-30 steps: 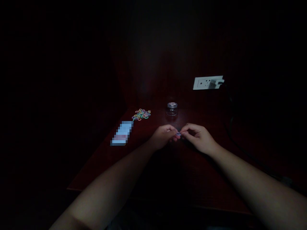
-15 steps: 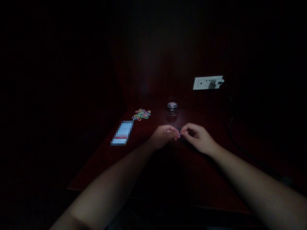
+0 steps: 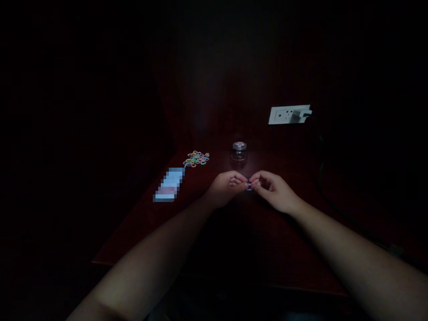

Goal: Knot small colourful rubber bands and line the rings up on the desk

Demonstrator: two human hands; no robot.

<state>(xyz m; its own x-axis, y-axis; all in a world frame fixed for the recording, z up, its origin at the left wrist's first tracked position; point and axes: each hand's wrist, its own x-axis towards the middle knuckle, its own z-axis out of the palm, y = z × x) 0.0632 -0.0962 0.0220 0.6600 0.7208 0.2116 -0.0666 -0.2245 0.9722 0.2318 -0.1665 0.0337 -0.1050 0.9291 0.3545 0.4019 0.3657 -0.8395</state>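
Observation:
My left hand [image 3: 228,187] and my right hand [image 3: 274,191] meet fingertip to fingertip above the dark red table [image 3: 261,249]. Between them both pinch a small purple elastic band [image 3: 249,187], mostly covered by the fingers. Just beyond my hands stands a small clear jar [image 3: 239,152] with a patterned lid. To the left lies a loose pile of colourful elastic bands [image 3: 196,159], with several overlapping one another.
A phone with a lit, blurred screen [image 3: 170,183] lies left of my left hand. On the back wall is a white power socket [image 3: 289,114] with a plug [image 3: 302,114] in it. Its dark cable runs down the right side. The surroundings are very dark.
The purple band now shows more plainly as a loop between my fingertips. My hands stay close to the same place, and the whole view has shifted slightly.

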